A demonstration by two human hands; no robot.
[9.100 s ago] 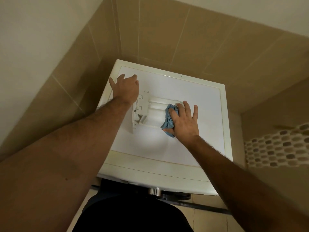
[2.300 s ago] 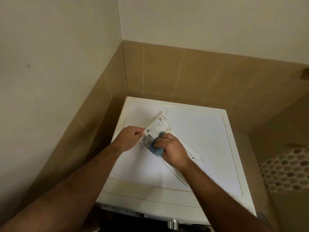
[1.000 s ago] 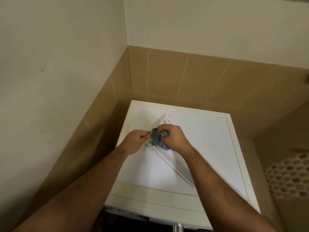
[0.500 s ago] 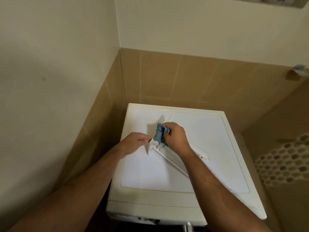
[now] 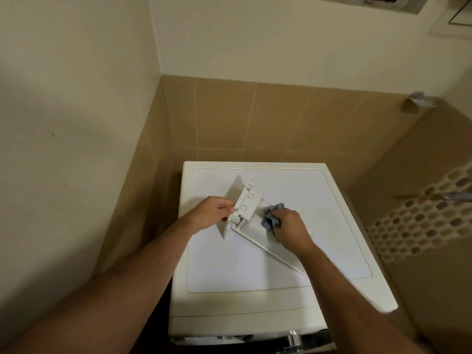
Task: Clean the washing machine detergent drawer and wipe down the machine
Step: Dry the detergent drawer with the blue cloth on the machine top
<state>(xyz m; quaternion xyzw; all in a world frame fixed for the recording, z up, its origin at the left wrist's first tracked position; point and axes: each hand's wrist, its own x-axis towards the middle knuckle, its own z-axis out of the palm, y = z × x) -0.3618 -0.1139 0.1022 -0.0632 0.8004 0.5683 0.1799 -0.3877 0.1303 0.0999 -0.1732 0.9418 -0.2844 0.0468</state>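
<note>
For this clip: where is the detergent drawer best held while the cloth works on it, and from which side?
At its front end, from the left, as the left hand holds it now. The detergent drawer stands tilted on the machine top, so that blocky end probably steadies it best, leaving the long side free for the right hand and blue cloth.

Home bathroom or laundry nook. Landmark: a white front-load washing machine (image 5: 268, 251), pushed into a corner. Behind it and to its left, the walls have tan ceramic tile (image 5: 255, 118) on the lower part and cream paint (image 5: 76, 72) above. To the machine's right, a wall carries a band of pebble-style mosaic tile (image 5: 421, 221), typical of a shower area. Above and right of the machine, a small metal wall fitting (image 5: 419, 98) is fixed at the tile line. High up past that, a recessed opening (image 5: 383, 2) sits near the ceiling. Domestic scale and finishes, not commercial.
</note>
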